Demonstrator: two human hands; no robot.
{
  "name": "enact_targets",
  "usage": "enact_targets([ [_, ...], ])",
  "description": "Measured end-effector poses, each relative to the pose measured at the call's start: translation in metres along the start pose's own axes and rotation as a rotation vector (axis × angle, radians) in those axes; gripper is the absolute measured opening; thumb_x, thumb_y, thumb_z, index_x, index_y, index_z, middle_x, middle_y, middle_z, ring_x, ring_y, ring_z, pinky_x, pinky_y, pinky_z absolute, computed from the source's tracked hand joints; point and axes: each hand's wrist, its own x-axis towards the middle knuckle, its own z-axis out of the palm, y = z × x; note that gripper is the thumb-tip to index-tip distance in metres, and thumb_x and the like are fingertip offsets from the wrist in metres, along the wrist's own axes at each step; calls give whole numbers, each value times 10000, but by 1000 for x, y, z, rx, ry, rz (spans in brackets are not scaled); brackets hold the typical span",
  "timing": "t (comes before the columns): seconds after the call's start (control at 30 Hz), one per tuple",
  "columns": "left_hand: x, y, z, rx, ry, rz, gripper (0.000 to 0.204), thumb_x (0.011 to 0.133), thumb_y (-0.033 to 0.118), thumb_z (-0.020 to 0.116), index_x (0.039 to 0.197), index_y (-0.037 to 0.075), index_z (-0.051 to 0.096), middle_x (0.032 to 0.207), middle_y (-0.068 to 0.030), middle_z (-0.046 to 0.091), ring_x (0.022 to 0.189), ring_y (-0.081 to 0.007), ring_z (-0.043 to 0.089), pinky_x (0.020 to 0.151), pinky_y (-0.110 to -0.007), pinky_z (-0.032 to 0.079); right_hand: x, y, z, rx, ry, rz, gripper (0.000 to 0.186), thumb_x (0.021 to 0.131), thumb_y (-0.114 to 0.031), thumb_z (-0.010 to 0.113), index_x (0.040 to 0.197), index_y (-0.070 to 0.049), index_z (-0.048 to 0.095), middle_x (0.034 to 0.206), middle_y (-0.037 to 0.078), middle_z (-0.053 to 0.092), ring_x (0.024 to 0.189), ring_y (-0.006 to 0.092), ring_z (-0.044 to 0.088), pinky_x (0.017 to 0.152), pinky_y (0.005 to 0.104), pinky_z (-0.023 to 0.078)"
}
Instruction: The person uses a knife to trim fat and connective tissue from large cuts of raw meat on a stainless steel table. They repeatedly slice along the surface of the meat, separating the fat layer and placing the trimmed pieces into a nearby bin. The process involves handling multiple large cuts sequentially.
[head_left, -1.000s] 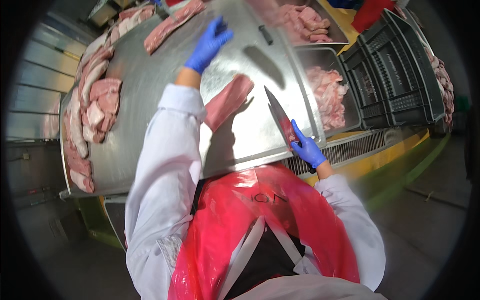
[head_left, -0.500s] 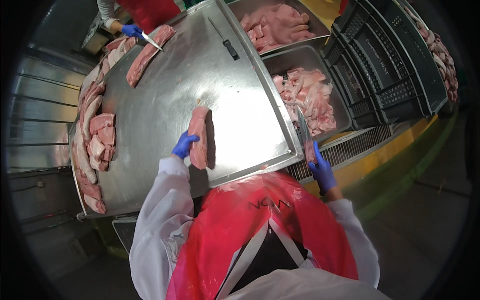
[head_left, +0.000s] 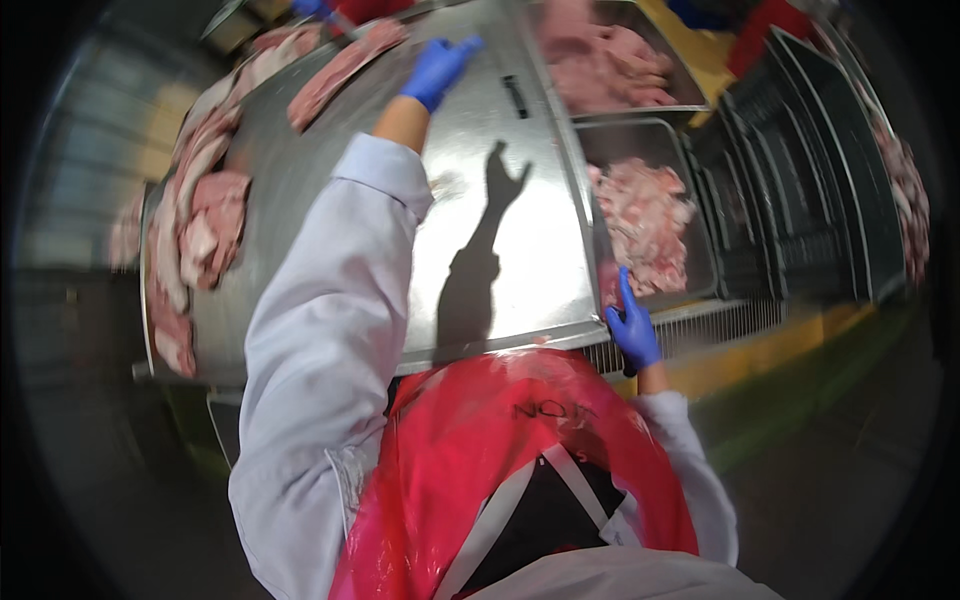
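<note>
- Your left grip [head_left: 438, 72] hangs over the far part of the steel counter [head_left: 540, 250], thumb and fingers apart, with nothing visible between them.
- Your right grip [head_left: 632, 335] is clamped on a knife [head_left: 610, 285], just off the counter's near right corner, one finger reaching forward. The blade is blurred, so you cannot tell where its edge and tip lie.
- The long meat strip [head_left: 345, 75] lies on the counter to the left of your left grip, near but apart from it. A co-worker's blue glove [head_left: 312, 9] is close to its far end.
- Expect that strip to be soft, limp and fairly heavy for its size, with a wet surface that slips against your glove.
- Take hold of it around the middle, thumb on one side and fingers spread along the other; lifted by one end, it would probably droop and slide.
- Press broadly, because dug-in fingertips could dent or tear the flesh.
- The knife should feel stiff and lighter; hold it by the handle, as a wet glove may let it twist.
- The pale trimmings [head_left: 648, 225] sit heaped in the tray [head_left: 640, 140] beside the counter, near your right grip. They look floppy and slick, better scooped than pinched.
- The dark handle [head_left: 515, 97] on the counter, right of your left grip, looks hard and easy to grasp.
</note>
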Motion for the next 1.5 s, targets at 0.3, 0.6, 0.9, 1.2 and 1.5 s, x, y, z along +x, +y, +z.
enact_targets([
  [0.3, -189, -358, -258, 353, 57, -471, 995, 741, 632, 758, 1366, -101, 507, 1373, -295, 566, 1258, -392, 579, 1062, -409, 460, 18, 16, 98, -188, -59, -141, 819, 921, -54, 575, 1623, -197, 178, 861, 80, 621, 656, 101, 504, 618, 272, 467],
  [0.6, -255, -498, -571, 781, 684, -821, 1016, 708, 584, 803, 1429, -19, 418, 1446, -258, 463, 1310, -430, 499, 1085, -489, 436, 48, -133, 219, -163, -169, 151, 829, 933, -3, 549, 1627, -248, 167, 627, -17, 508, 516, 82, 458, 474, 280, 410],
  [0.9, -73, -563, -730, 1107, 970, -453, 969, 692, 528, 808, 1444, 40, 440, 1426, -260, 500, 1313, -401, 499, 1052, -493, 450, 58, -260, 300, -340, -170, 465, 796, 940, 17, 528, 1624, -178, 171, 755, 21, 537, 618, 87, 480, 550, 270, 439],
  [1.2, -1, -596, -838, 990, 508, -601, 853, 722, 468, 778, 1386, 9, 501, 1338, -258, 572, 1251, -384, 560, 1034, -464, 470, 65, -203, 298, -659, -125, 233, 865, 774, 39, 499, 1592, -158, 301, 1085, 137, 705, 646, 131, 596, 545, 291, 482],
  [1.5, 0, -585, -877, 847, 288, -657, 872, 692, 477, 787, 1379, 9, 522, 1335, -259, 597, 1229, -380, 593, 1018, -452, 486, 89, -265, 335, -630, -251, 668, 832, 897, 48, 513, 1618, -204, 182, 1120, 189, 699, 719, 135, 585, 676, 289, 499],
])
